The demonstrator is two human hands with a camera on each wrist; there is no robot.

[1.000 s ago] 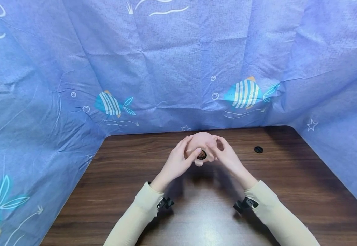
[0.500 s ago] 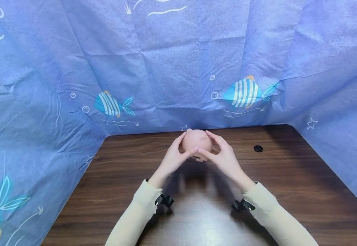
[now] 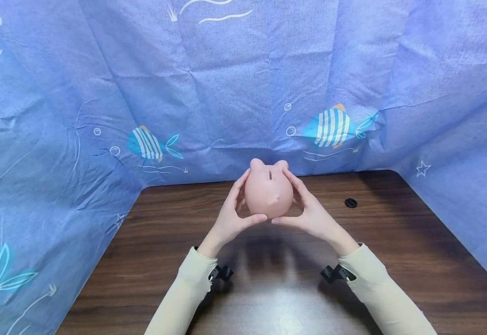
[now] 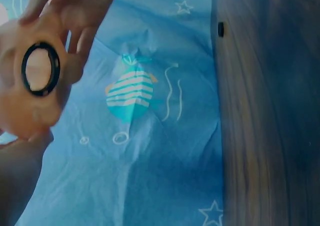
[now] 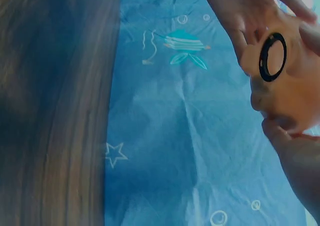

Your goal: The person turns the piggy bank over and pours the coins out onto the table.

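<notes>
Left hand point(image 3: 231, 217) and right hand point(image 3: 315, 218) grip opposite sides of a pink piggy bank point(image 3: 268, 195), held clear above the wooden table point(image 3: 155, 246). Coin slot point(image 3: 270, 175) visible on top; black ring point(image 4: 55, 69) around the underside opening. Black cap point(image 3: 351, 203) lies on the table, right, well apart. Blue curtain point(image 3: 226, 102) behind.

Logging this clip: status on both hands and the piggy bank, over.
Left hand, right hand gripping piggy bank above table. Coin slot visible. Black disc on table, apart. Nothing seen blocking.

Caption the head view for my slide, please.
Left hand and right hand hold a piggy bank above a table, a black disc to the right.
</notes>
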